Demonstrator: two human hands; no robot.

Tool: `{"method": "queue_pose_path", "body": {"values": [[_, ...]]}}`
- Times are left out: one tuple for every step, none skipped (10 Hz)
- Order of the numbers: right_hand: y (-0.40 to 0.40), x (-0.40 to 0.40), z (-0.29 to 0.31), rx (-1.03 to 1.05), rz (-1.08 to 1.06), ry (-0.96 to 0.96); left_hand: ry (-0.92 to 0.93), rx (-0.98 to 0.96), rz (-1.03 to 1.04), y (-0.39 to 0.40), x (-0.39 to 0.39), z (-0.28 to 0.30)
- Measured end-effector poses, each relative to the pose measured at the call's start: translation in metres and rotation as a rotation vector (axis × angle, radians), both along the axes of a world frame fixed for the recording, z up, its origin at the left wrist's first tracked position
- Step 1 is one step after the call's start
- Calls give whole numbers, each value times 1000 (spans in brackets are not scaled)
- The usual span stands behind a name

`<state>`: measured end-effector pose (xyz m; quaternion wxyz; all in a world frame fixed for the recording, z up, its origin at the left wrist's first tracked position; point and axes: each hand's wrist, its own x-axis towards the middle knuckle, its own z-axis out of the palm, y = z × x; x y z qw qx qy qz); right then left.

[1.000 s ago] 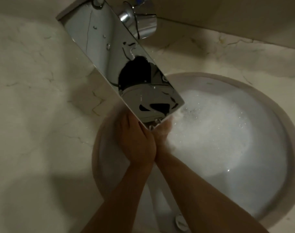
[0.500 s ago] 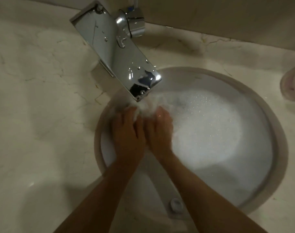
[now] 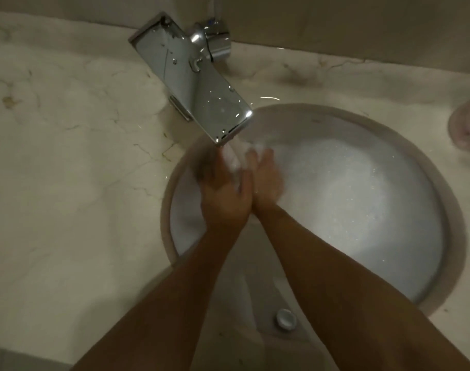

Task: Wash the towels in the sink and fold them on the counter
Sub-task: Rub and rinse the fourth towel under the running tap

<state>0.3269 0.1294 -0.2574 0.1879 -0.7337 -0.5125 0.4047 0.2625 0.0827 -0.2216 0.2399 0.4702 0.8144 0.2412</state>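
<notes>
head view: both hands (image 3: 244,188) pinch the white towel (image 3: 235,159) together.

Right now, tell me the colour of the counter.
Cream marble counter with darker veins; head view.

towel (image 3: 235,159): white, wet, bunched under the faucet's tip
sink (image 3: 439,183): round, filled with white suds
</notes>
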Motion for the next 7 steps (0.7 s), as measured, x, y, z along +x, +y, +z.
{"method": "queue_pose_path", "body": {"values": [[-3, 6, 8, -432, -545, 572, -273, -73, 131, -33, -9, 14], [-28, 20, 30, -592, -663, 867, -444, -341, 188, -54, -25, 31], [-60, 33, 44, -548, -478, 802, -747, -434, 335, -47, -40, 59], [-86, 32, 67, -434, -290, 387, -1087, -505, 484, -27, -43, 94], [-98, 33, 92, -494, -219, 698, -1334, -455, 282, -20, -45, 110], [-94, 39, 107, -594, -118, 851, -1271, -480, 45, -21, -49, 119], [-82, 45, 115, -552, -197, 913, -797, -471, -206, -14, -53, 131]]}}
